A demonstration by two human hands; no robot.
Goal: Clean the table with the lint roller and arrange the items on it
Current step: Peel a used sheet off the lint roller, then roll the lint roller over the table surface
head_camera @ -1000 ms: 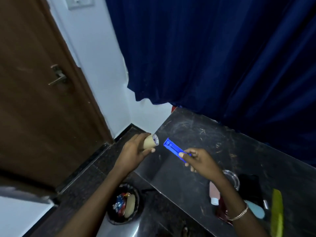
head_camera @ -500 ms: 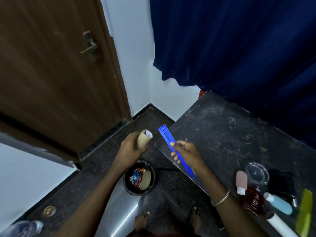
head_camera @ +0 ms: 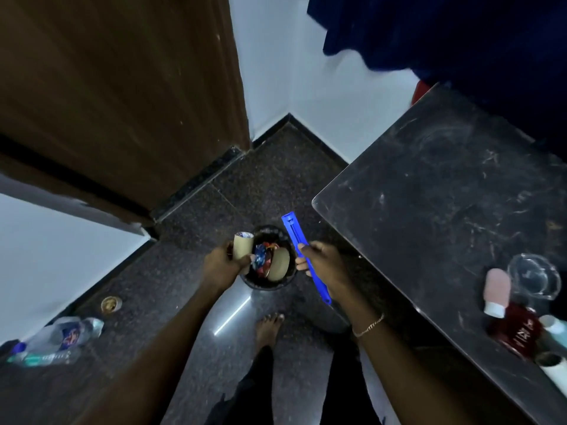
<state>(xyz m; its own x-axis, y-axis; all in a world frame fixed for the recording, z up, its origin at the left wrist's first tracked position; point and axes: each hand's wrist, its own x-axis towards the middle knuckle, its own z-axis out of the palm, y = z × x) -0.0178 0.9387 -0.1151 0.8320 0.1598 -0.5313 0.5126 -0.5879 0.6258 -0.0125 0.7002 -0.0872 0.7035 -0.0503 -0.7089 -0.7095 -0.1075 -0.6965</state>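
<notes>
My left hand (head_camera: 221,265) grips a tan cardboard roll core (head_camera: 242,245), held upright over the left rim of a small black bin (head_camera: 288,279) on the floor. The bin holds coloured wrappers and another cardboard tube. My right hand (head_camera: 322,265) holds the blue lint roller handle (head_camera: 297,237), bare of any roll, slanting up and left beside the bin's right rim. The dark table (head_camera: 445,204) stands to the right, its near left part bare and scratched.
At the table's right edge are a pink bottle (head_camera: 496,291), a clear glass dish (head_camera: 534,279), a dark red pouch (head_camera: 515,331) and a white roll (head_camera: 555,366). Plastic bottles (head_camera: 61,335) lie on the floor at left. A brown door (head_camera: 122,87) and my bare foot (head_camera: 268,329) are close.
My view has swung down and left from the table to the floor. Both hands moved off the table edge and now hover over the bin, still holding the core and the handle.
</notes>
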